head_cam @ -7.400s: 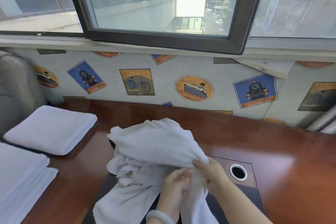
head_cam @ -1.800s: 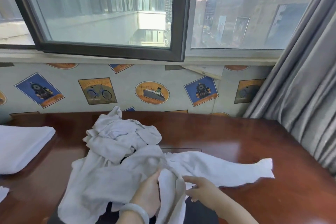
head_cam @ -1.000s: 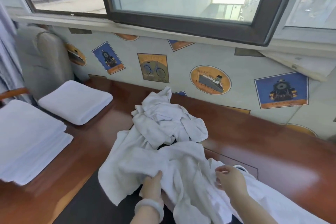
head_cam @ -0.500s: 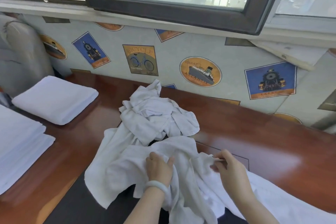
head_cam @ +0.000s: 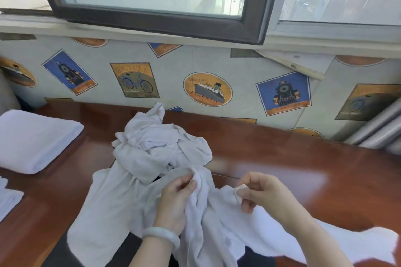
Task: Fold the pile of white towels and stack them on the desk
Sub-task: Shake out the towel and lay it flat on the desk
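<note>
**Item:** loose white terry towel (head_cam: 219,219), rumpled. It lay at the near edge of the glossy red-brown wooden desk (head_cam: 293,158) and trailed off to the right.

**Hold:** the left hand (head_cam: 175,197) gripped a bunched fold, fingers curled into the cloth. The right hand (head_cam: 264,195) pinched a small corner or hem between thumb and fingers, seemingly to find an edge and draw the towel flat for folding.

**Adjoining:** crumpled heap of unfolded white towels (head_cam: 158,147), just behind and touching it.

**Far left:** one thick folded white towel (head_cam: 36,141), set well apart, probably to keep finished work out of the muddle.

**Left margin:** the edge of another white stack (head_cam: 8,199), mostly cut off.

**Wrist:** pale bangle (head_cam: 161,236) on the left.
</note>
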A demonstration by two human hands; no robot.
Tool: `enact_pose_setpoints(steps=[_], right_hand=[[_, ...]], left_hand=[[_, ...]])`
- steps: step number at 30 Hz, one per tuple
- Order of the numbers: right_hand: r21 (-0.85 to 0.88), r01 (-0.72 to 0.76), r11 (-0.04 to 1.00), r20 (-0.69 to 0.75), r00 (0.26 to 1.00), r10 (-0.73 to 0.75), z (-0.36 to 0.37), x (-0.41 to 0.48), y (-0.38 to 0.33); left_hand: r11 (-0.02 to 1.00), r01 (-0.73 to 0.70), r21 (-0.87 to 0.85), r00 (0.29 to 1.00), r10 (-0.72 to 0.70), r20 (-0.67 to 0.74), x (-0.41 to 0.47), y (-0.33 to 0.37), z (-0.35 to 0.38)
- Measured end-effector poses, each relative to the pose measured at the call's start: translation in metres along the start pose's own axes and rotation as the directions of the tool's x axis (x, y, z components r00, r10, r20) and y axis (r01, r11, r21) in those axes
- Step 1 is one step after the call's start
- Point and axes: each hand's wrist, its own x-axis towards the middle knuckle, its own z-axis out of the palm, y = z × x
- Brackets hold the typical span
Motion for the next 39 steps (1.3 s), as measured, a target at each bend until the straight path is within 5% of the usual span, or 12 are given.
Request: enact_pose_setpoints(steps=[2, 4, 10, 13, 18, 22, 25, 27, 29, 32, 36, 39], right_hand=[[0.024, -0.01, 1.0, 0.234, 0.972, 0.005, -0.01, -0.022, -0.012], [0.032, 0.006, 0.999, 0.296, 0.955, -0.015, -0.019, -0.045, -0.024], [0.155, 0.151, 0.976, 0.034, 0.987, -0.158, -0.014, -0.085, -0.022], [0.187, 0.177, 0.966, 0.04, 0.981, -0.188, 0.0, -0.099, -0.006], [0.146, 0.252, 0.957, 0.0, 0.967, -0.255, 0.017, -0.11, 0.02], [0.356, 0.268, 0.895, -0.141, 0.962, -0.232, 0.01, -0.116, 0.025], [0.395, 0.282, 0.874, -0.152, 0.959, -0.24, 0.007, -0.112, 0.032], [0.464, 0.288, 0.838, -0.176, 0.957, -0.231, 0.006, -0.11, 0.037], [0.496, 0.292, 0.818, -0.224, 0.953, -0.204, 0.004, -0.108, 0.038], [0.507, 0.308, 0.805, -0.284, 0.942, -0.181, 0.0, -0.105, 0.037], [0.486, 0.29, 0.825, -0.285, 0.945, -0.164, 0.003, -0.097, 0.033], [0.485, 0.278, 0.829, -0.277, 0.948, -0.156, 0.007, -0.095, 0.03]], left_hand=[[0.995, -0.1, 0.018, 0.983, 0.096, 0.155, -0.025, 0.019, 0.012], [0.984, -0.177, 0.011, 0.938, 0.165, 0.305, -0.05, 0.038, 0.023], [0.995, -0.026, -0.093, 0.814, 0.075, 0.576, -0.101, 0.047, 0.046], [0.992, 0.077, -0.096, 0.827, -0.01, 0.561, -0.121, 0.043, 0.058], [0.991, -0.084, 0.1, 0.947, 0.048, 0.317, -0.13, 0.03, 0.068], [0.989, 0.122, -0.079, 0.922, -0.083, 0.378, -0.131, 0.035, 0.066], [0.906, 0.383, -0.178, 0.792, -0.223, 0.568, -0.131, 0.032, 0.066], [0.893, 0.413, -0.179, 0.711, -0.193, 0.676, -0.133, 0.031, 0.069], [0.973, 0.214, -0.091, 0.72, -0.094, 0.688, -0.133, 0.029, 0.07], [0.928, -0.18, 0.328, 0.894, 0.015, 0.447, -0.126, 0.027, 0.07], [0.613, -0.616, 0.495, 0.771, 0.338, 0.54, -0.124, 0.027, 0.077], [0.529, -0.689, 0.495, 0.724, 0.49, 0.485, -0.117, 0.026, 0.084]])
